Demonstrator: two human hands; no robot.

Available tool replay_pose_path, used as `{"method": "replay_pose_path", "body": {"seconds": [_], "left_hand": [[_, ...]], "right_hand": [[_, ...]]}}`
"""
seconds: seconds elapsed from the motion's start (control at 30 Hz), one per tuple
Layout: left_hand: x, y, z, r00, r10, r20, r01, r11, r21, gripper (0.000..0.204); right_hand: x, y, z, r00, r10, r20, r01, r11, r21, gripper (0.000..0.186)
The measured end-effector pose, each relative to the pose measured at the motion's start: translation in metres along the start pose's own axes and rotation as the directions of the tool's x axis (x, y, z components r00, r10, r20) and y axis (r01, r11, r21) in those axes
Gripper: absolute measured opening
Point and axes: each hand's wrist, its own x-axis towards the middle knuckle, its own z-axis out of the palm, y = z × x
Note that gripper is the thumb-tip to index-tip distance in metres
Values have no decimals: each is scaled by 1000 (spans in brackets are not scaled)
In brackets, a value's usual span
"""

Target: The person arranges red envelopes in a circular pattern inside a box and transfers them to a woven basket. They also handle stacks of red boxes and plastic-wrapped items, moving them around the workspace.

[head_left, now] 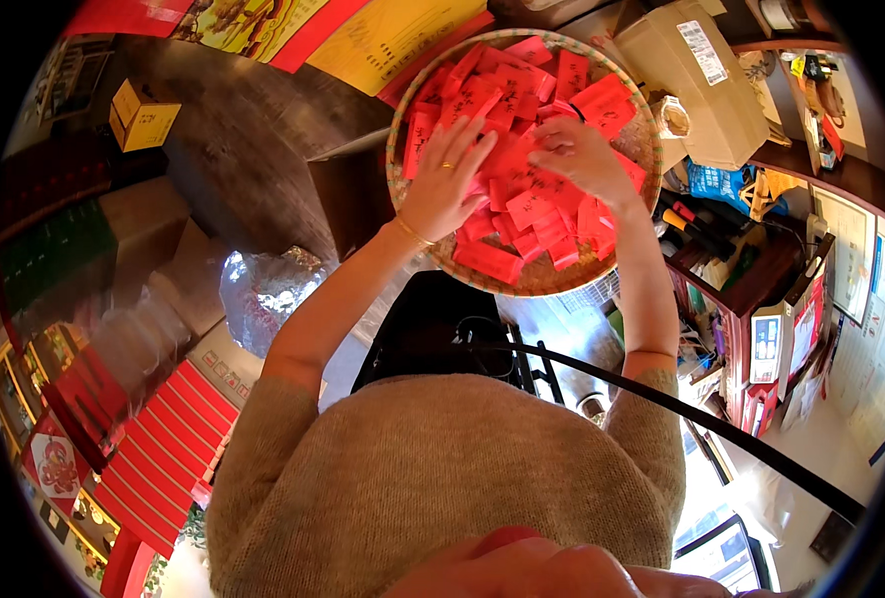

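Note:
A round woven tray point(399, 130) with a shallow rim holds a heap of small red paper packets point(532, 207), many with dark handwriting. Over the left side of the heap lies my left hand point(446, 177), fingers stretched and apart, with a ring on one finger. My right hand point(587, 164) reaches in from the right with bent fingers. Its fingertips close at the edge of a red packet point(507, 157) near the middle of the heap; the exact grip is partly hidden.
A large cardboard box point(697, 85) stands beyond the tray at the right. Crowded shelves point(736, 299) line the right side. At left are a crinkled silver bag point(273, 294) and a small yellow box point(143, 116) on the floor. A black cable point(662, 404) crosses in front of me.

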Motion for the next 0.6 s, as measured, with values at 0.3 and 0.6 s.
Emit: {"method": "replay_pose_path", "body": {"seconds": [0.3, 0.6], "left_hand": [[-1, -16, 31, 938, -329, 109, 345, 859, -379, 74], [-26, -16, 42, 899, -427, 103, 420, 768, -483, 82]], "right_hand": [[42, 88, -72, 929, 18, -371, -170, 909, -380, 44], [78, 168, -98, 973, -189, -136, -121, 86, -989, 83]]}}
